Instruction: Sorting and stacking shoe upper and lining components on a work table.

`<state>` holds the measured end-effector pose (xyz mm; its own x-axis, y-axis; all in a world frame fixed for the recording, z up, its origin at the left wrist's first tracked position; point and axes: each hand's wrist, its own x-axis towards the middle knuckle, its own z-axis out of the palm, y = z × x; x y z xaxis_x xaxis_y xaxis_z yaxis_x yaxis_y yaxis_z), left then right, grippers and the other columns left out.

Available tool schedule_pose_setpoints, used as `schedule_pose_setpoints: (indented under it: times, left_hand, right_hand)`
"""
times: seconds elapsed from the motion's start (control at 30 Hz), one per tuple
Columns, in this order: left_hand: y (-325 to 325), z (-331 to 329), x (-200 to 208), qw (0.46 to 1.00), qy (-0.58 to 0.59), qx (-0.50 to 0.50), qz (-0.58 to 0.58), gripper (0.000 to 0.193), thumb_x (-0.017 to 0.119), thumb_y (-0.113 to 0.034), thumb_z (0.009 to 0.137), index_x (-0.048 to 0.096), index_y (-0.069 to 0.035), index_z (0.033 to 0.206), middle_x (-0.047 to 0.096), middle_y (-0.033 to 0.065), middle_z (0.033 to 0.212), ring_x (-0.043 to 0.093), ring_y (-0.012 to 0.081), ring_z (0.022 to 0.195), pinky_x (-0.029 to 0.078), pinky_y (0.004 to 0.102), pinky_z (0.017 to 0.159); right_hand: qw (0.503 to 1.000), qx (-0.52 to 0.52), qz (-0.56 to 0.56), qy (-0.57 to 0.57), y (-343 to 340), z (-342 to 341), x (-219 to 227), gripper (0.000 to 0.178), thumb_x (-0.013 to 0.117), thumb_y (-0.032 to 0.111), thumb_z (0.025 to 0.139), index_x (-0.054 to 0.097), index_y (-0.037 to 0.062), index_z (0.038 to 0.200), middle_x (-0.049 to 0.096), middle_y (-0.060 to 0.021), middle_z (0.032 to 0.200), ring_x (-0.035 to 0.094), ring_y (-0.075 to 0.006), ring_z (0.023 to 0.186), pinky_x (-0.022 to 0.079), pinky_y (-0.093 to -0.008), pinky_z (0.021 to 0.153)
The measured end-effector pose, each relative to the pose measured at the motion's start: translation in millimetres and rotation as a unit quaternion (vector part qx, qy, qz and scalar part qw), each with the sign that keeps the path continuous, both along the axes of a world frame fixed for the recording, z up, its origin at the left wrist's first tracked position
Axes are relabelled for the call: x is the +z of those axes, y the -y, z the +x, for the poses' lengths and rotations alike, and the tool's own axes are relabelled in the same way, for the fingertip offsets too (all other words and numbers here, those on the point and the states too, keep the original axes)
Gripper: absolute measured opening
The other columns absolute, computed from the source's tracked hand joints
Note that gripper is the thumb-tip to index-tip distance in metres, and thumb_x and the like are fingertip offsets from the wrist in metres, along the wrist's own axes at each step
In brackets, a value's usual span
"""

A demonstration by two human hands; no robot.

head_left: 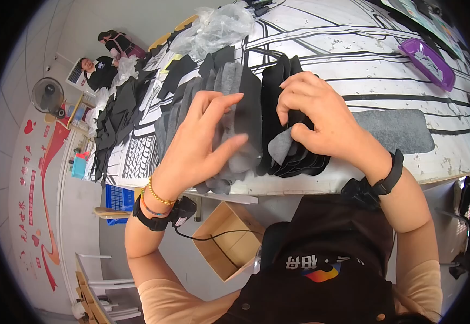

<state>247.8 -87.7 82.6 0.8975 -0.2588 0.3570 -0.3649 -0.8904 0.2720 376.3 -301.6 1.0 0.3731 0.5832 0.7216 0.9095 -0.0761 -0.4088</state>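
Note:
Above a stack of grey felt pieces hovers my left hand, its thumb and fingers spread apart around nothing. My right hand is curled over a pile of black fabric pieces. Between its thumb and fingers is the near end of a felt piece, folded up so that its grey side shows. The rest of that piece is hidden under my hand. A single grey felt piece with rounded corners lies flat on the table, right of my right wrist.
Dark fabric pieces are heaped along the table's left side. A clear plastic bag lies at the back, and a purple tray at the far right. Below the table's edge stands an open cardboard box. Two people sit far left.

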Motion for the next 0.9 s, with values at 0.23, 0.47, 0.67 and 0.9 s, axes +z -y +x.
schedule_pose_setpoints:
  times: [0.23,0.47,0.67,0.9]
  left_hand:
    - [12,13,3,0.996,0.068,0.001,0.065,0.027,0.065,-0.015,0.094,0.066,-0.003,0.118,0.065,0.0131,0.114,0.056,0.0276,0.112,0.046,0.0365,0.095]
    - [43,19,4,0.995,-0.001,-0.027,0.092,0.040,0.077,-0.016,0.082,0.062,-0.002,0.117,0.065,0.0103,0.104,0.058,0.0301,0.106,0.046,0.0400,0.093]
    - [56,27,-9,0.997,0.021,-0.021,0.072,0.055,0.075,-0.007,0.077,0.052,0.000,0.127,0.062,0.0085,0.088,0.060,0.0296,0.088,0.046,0.0408,0.085]
    - [55,25,-11,0.999,-0.044,0.000,0.019,0.056,0.067,0.000,0.080,0.047,-0.002,0.132,0.061,0.0040,0.080,0.060,0.0219,0.076,0.049,0.0332,0.074]
  right_hand:
    - [0.992,0.054,0.069,-0.096,2,3,5,0.028,0.064,0.007,0.064,0.066,0.0089,0.092,0.065,-0.0073,0.093,0.056,-0.0306,0.103,0.047,-0.0411,0.091]
    - [0.995,0.033,0.068,-0.070,2,7,1,0.046,0.065,0.007,0.065,0.062,0.0088,0.110,0.063,-0.0091,0.112,0.052,-0.0330,0.114,0.045,-0.0423,0.096]
    - [0.992,0.038,0.051,-0.109,5,5,5,0.052,0.065,0.006,0.064,0.059,0.0080,0.116,0.063,-0.0097,0.115,0.052,-0.0339,0.115,0.044,-0.0429,0.098]
    - [0.935,0.134,0.126,-0.304,9,9,9,0.043,0.060,0.015,0.072,0.062,0.0073,0.115,0.062,-0.0108,0.114,0.051,-0.0332,0.112,0.042,-0.0413,0.099]
